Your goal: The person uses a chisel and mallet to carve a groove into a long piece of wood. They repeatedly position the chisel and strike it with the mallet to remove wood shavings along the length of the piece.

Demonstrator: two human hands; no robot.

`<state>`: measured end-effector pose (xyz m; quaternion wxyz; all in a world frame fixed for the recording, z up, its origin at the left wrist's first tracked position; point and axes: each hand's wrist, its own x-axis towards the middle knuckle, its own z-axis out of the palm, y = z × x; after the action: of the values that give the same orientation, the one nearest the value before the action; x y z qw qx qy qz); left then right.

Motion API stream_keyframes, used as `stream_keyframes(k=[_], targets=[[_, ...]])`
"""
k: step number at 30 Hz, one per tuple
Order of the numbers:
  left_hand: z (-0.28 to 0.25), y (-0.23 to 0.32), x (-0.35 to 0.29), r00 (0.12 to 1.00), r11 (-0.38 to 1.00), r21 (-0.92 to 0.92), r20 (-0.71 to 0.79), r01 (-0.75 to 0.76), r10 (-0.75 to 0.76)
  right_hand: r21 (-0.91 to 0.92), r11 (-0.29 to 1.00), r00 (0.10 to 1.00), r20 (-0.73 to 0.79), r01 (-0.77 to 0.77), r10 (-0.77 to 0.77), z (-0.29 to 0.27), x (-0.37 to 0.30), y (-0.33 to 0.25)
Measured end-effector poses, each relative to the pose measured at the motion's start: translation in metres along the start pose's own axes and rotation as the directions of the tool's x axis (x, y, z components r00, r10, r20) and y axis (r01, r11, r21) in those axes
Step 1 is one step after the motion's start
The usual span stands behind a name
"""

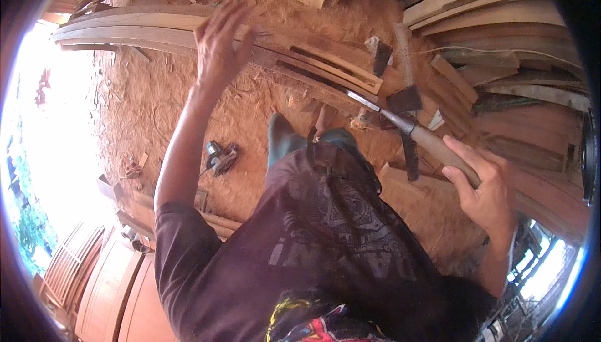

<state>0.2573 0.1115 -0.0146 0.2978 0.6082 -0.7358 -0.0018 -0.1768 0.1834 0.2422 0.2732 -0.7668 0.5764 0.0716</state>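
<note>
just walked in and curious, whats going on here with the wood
A person stands over a curved wooden plank lying on a sawdust-covered floor. The right hand grips the wooden handle of a chisel, its blade resting against the plank. The left hand is raised and open above the plank's far end, holding nothing. A power tool lies on the sawdust to the left, and more boards are stacked behind.

Single head view, looking steeply down over own torso, close, toward sawdust floor (156, 110).
</note>
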Motion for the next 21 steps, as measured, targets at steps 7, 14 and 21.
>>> stream_keyframes(k=[7,14,21], targets=[[0.025,-0.024,0.001,0.99,0.975,0.21,0.104,0.068,-0.092,0.088,0.996,0.998,0.056,-0.005,0.0,0.02,0.049,0.022],[0.024,-0.017,0.007,0.984,0.978,0.182,0.123,0.102,-0.126,0.338,0.941,0.997,-0.069,-0.014,0.039,0.095,0.054,0.056],[0.027,-0.023,0.006,0.992,0.977,0.2,0.086,0.075,-0.094,0.481,0.877,1.0,-0.029,0.01,0.004,0.105,0.069,0.072]])
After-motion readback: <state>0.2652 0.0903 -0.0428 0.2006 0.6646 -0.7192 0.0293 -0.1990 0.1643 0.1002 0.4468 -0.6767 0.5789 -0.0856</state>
